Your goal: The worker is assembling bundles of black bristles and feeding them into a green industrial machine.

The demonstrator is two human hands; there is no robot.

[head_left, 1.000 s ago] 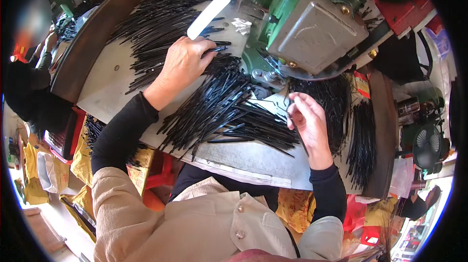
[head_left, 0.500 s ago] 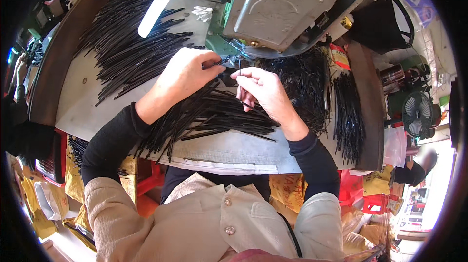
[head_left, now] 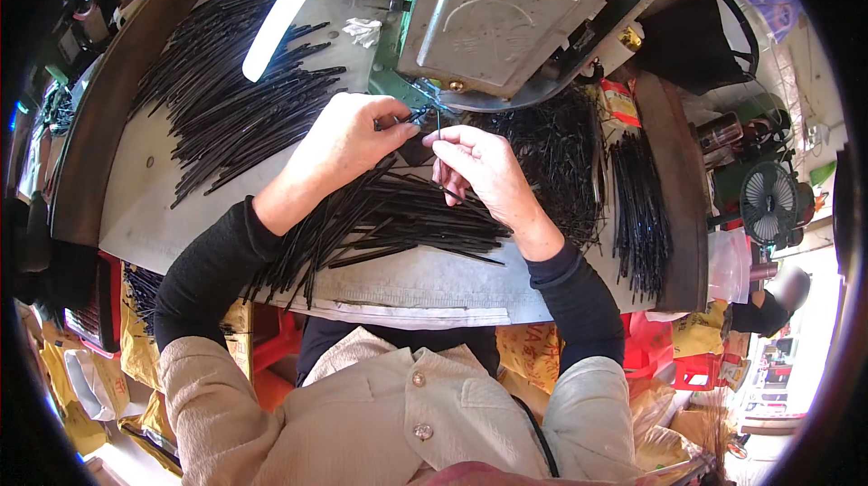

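My left hand (head_left: 354, 138) is closed in a pinch beside the green base of a machine (head_left: 502, 20). Something small and dark shows at its fingertips, too little to name. Thumb and forefinger of my right hand (head_left: 493, 174) pinch a thin black strip (head_left: 439, 129), which stands nearly upright just below the machine's working point. The lower part of that strip passes behind the fingers. Beneath both hands lies a loose pile of long thin black strips (head_left: 407, 224) on the grey metal worktable (head_left: 398, 285).
A larger spread of black strips (head_left: 235, 79) covers the table's left side. A tangled dark heap (head_left: 561, 160) and a neat bundle (head_left: 640, 215) lie at right. A white lamp (head_left: 276, 27) hangs at upper left. Wooden rims (head_left: 77, 179) border the table. A fan (head_left: 768, 204) stands right.
The whole view has shifted slightly, so the machine and table sit a little farther left. Both hands keep nearly the same place and pinch by the machine.
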